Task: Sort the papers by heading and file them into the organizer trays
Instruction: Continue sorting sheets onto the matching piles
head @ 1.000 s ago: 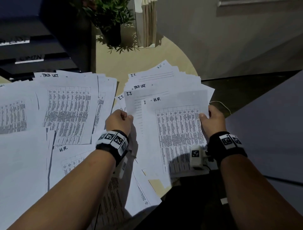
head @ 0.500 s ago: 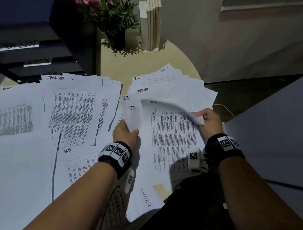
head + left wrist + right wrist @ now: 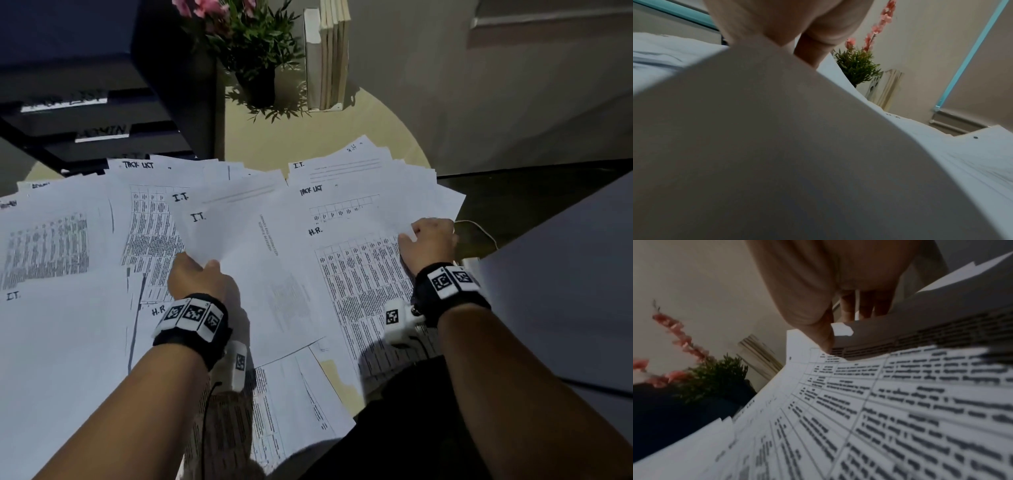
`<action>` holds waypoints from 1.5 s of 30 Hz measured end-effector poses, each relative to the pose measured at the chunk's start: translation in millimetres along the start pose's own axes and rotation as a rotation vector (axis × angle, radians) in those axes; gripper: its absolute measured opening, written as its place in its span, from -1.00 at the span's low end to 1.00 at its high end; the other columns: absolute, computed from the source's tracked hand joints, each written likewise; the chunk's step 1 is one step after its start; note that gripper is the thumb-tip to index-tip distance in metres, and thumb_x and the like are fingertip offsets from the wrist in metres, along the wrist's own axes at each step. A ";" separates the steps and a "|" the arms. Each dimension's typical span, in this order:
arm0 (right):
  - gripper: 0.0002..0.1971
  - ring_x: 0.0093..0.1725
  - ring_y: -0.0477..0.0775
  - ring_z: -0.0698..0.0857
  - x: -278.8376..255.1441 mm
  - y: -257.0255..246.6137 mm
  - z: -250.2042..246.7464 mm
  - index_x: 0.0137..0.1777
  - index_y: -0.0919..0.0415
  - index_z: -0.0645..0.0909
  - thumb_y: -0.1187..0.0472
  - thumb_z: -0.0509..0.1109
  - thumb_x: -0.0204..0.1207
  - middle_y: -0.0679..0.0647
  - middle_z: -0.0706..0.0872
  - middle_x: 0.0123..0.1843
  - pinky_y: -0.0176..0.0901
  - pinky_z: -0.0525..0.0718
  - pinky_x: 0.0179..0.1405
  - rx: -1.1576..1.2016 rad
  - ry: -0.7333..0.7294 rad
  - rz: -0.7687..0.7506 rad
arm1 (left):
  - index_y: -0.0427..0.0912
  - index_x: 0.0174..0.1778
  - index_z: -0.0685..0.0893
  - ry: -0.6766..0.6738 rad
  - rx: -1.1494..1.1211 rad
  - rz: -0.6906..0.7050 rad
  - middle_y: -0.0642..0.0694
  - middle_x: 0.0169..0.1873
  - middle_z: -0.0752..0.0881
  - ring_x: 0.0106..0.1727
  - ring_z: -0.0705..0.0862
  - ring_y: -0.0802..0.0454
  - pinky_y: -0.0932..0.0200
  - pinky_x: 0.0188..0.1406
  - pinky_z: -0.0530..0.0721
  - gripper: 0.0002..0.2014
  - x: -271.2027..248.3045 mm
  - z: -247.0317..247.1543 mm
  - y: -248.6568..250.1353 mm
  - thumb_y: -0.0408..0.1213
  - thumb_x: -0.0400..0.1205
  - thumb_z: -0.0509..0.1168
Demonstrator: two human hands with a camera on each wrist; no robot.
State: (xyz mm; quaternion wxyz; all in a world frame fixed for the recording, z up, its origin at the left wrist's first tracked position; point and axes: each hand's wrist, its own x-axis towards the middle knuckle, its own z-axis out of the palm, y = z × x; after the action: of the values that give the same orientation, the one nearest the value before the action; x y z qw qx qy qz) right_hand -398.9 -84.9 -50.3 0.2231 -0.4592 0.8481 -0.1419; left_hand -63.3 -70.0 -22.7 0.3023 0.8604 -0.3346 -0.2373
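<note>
My left hand [image 3: 198, 277] pinches the lower edge of a white sheet headed I.T. [image 3: 246, 260], with another I.T. sheet right behind it, both held out left of the fan. In the left wrist view my left hand [image 3: 813, 40] pinches that sheet [image 3: 777, 146], which fills the frame. My right hand [image 3: 428, 243] grips the right edge of a fanned stack topped by an H.R. sheet [image 3: 359, 291] with a printed table. A TASK LIST sheet [image 3: 346, 202] shows behind it. From the right wrist, the thumb of my right hand [image 3: 828, 321] lies on the H.R. sheet [image 3: 879, 418], fingers underneath.
A black organizer [image 3: 102, 113] with labelled trays stands at the back left of the round table [image 3: 308, 137]. Loose sheets [image 3: 61, 246] cover the table's left half. A potted plant [image 3: 250, 44] and upright books [image 3: 327, 54] stand at the back.
My left hand has drawn the I.T. sheets out of the fan and off to the left. The right hand kept its hold on the stack, whose top sheet curled up and settled again.
</note>
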 end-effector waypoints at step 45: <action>-0.67 0.03 0.16 0.58 -34.1 -0.6 -15.5 0.39 0.18 0.40 0.29 0.32 0.66 0.27 0.63 0.27 -0.15 0.50 0.02 0.316 -0.033 -0.005 | -0.19 -0.65 0.49 -0.651 -1.055 -0.208 -0.23 -0.39 0.67 -0.43 0.62 -0.11 -0.05 -0.26 0.72 -0.67 -38.8 23.8 -24.0 -0.67 0.33 0.16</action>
State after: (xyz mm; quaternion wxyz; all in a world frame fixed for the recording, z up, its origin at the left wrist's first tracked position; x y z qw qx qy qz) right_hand -390.0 -55.9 -28.2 0.3059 -0.4226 0.8105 -0.2664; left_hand -93.2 -36.5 -47.9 0.5443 0.5070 -0.1619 -0.6485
